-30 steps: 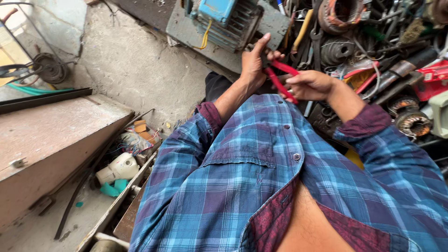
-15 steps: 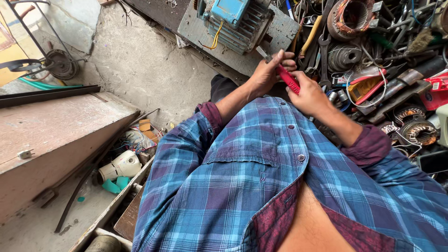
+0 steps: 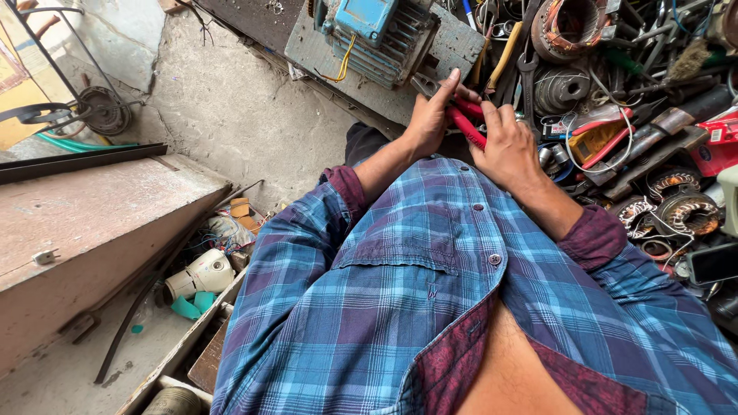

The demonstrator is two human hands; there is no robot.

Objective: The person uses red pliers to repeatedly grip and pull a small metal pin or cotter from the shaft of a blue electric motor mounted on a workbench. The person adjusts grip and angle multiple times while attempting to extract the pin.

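Both hands close their grip on one tool: our left hand [image 3: 427, 115] and right hand [image 3: 506, 144] clench the red-handled pliers [image 3: 461, 115], whose metal nose points up and left between the fingers, just above the chest.

Largest item near the grip is the blue electric motor [image 3: 378, 31], directly beyond the left hand, mounted on a grey metal plate [image 3: 323, 54] with a yellow wire hanging from it. Well to the left of the grip we see a worn wooden surface [image 3: 100, 223].

To the right of the grip lies a pile of parts; we identify a copper-wound coil [image 3: 565, 27] beyond the right hand and a smaller wound stator [image 3: 686, 211] beside the right forearm. A white plastic housing [image 3: 201, 274] lies down and left of the grip.
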